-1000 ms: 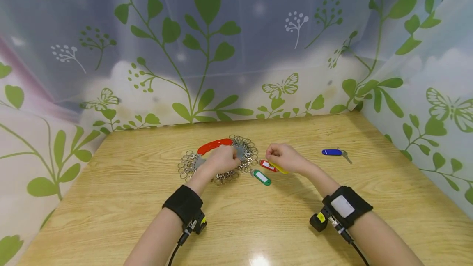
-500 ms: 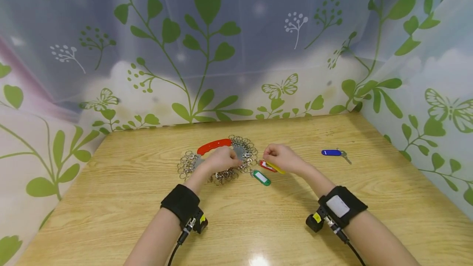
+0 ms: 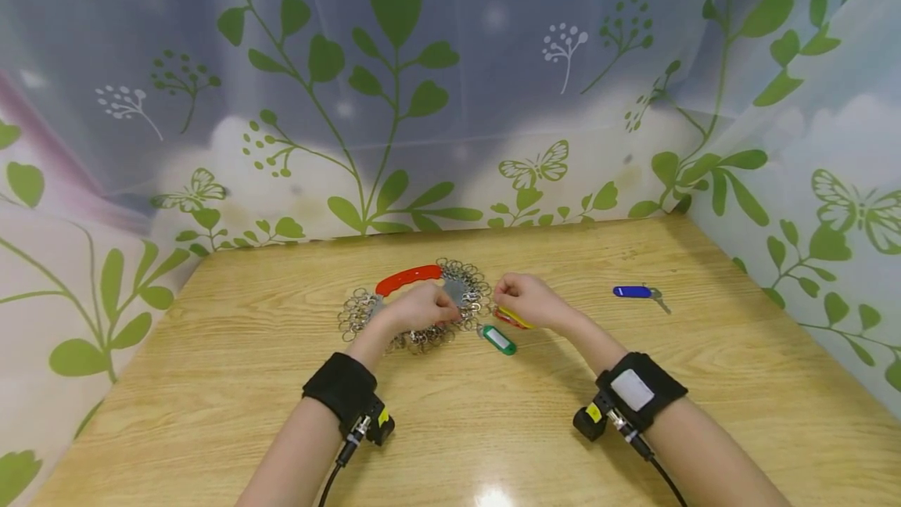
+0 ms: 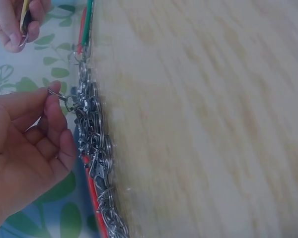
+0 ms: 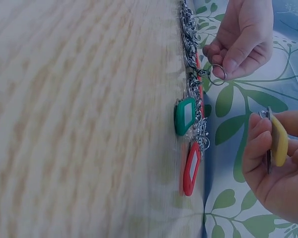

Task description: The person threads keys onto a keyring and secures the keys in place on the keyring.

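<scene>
My left hand pinches a metal split ring between thumb and fingertips, lifted from a bunch of linked rings. The bunch hangs around a key holder with a red handle, lying flat on the table. My right hand is just right of the bunch, gripping a yellow key tag with a key and small ring on it. Below that hand, a red key tag lies at the bunch's right end. A green key tag lies nearer me. The two hands are apart.
A blue key tag with a key lies on the wooden table to the right. A leaf-printed curtain stands behind the table and along its sides.
My right hand has shifted left with the yellow key tag, closer to the bunch, and now covers more of the red tag. The left hand has barely moved.
</scene>
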Action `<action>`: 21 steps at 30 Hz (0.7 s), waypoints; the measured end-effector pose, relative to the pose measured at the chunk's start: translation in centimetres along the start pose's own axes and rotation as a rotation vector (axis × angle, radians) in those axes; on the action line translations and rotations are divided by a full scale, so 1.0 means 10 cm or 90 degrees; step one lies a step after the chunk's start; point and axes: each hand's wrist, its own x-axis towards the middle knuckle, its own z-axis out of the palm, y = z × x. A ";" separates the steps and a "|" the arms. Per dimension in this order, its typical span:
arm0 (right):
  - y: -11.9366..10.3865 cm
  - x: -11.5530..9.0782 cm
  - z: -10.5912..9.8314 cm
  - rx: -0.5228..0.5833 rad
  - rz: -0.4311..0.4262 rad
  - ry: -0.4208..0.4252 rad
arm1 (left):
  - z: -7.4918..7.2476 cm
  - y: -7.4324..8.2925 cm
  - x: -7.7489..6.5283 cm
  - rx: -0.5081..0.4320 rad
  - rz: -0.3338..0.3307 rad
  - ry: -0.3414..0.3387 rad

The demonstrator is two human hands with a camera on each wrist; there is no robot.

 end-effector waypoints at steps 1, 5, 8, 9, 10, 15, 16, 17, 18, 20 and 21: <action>0.00 0.01 0.01 0.007 0.005 -0.005 | 0.00 0.00 0.00 0.002 0.002 -0.002; 0.00 0.04 0.03 0.023 0.016 -0.026 | 0.02 0.01 0.00 0.006 0.008 -0.003; 0.00 0.07 0.07 0.008 0.014 -0.032 | 0.02 0.02 -0.01 0.003 0.002 0.004; 0.00 0.09 0.09 0.005 0.017 -0.034 | 0.03 0.02 -0.01 0.003 0.000 0.006; 0.00 0.10 0.11 0.008 0.022 -0.039 | 0.03 0.02 -0.01 0.003 -0.002 0.009; -0.05 0.15 0.21 0.051 0.062 -0.068 | 0.04 0.02 0.00 0.009 -0.017 0.022; -0.06 0.16 0.22 0.064 0.068 -0.072 | 0.04 0.02 0.00 0.011 -0.021 0.026; -0.07 0.18 0.24 0.074 0.078 -0.069 | 0.04 0.02 0.00 0.013 -0.024 0.031; -0.08 0.19 0.25 0.079 0.083 -0.063 | 0.04 0.03 0.00 0.015 -0.027 0.038; -0.09 0.22 0.28 0.080 0.087 -0.040 | 0.03 0.04 -0.01 0.022 -0.033 0.049; -0.09 0.24 0.29 0.073 0.084 -0.026 | 0.02 0.05 -0.01 0.026 -0.034 0.055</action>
